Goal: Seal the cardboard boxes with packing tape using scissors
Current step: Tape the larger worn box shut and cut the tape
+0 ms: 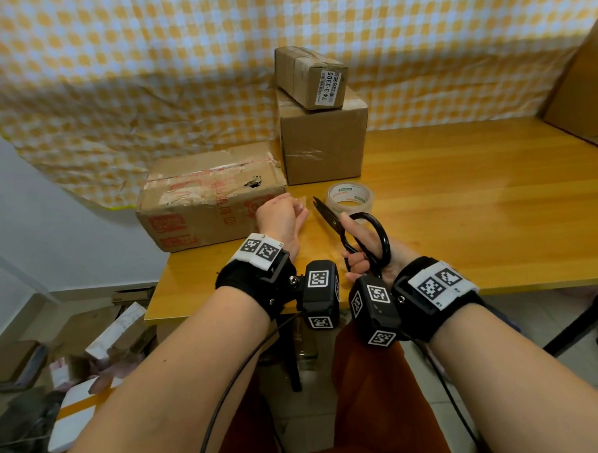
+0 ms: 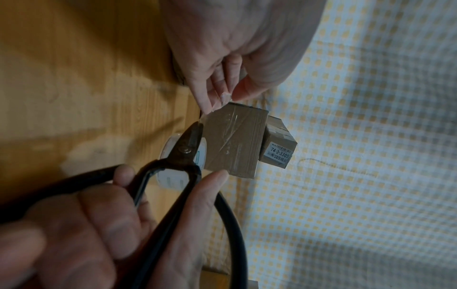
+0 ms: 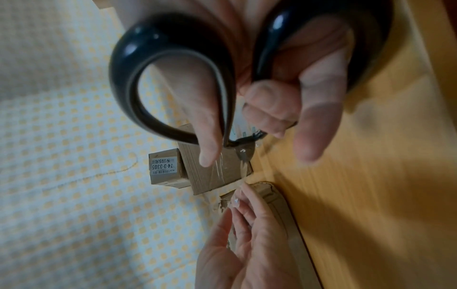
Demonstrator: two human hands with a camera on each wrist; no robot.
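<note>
My left hand pinches a short strip of clear tape between thumb and fingers, just right of the flat worn cardboard box. In the left wrist view the strip hangs from those fingers. My right hand grips black scissors by the loop handles; their blade tips touch the strip's far end. The clear tape roll lies behind the blades. Whether the strip still joins the roll I cannot tell.
A medium cardboard box stands behind the roll with a small labelled box on top. The wooden table stretches to the right, with a large cardboard sheet at its far corner. Clutter lies on the floor, left.
</note>
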